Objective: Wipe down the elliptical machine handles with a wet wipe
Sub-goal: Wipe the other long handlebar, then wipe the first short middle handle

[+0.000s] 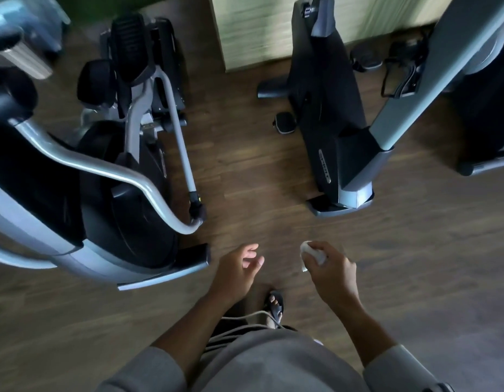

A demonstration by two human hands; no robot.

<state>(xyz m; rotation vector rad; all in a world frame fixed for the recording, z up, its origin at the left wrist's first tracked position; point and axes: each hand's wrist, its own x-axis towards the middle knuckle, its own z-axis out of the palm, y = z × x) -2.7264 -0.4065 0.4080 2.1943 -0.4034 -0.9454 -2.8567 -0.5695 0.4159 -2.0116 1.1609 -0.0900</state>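
The elliptical machine [109, 171] stands at the left, black and silver, with a curved silver arm [103, 168] sweeping across its body. A dark grip end [13, 89] of a handle shows at the far left. My right hand [330, 267] holds a crumpled white wet wipe [311, 254] over the floor, apart from the machine. My left hand [239, 267] hangs beside it with relaxed fingers, holding nothing, a little right of the machine's front base.
A black exercise bike [330, 108] stands ahead at the right with a grey post [431, 69] rising from it. Another machine's base [485, 162] is at the far right. Wooden floor [245, 171] lies between the machines. My sandalled foot [275, 304] is below my hands.
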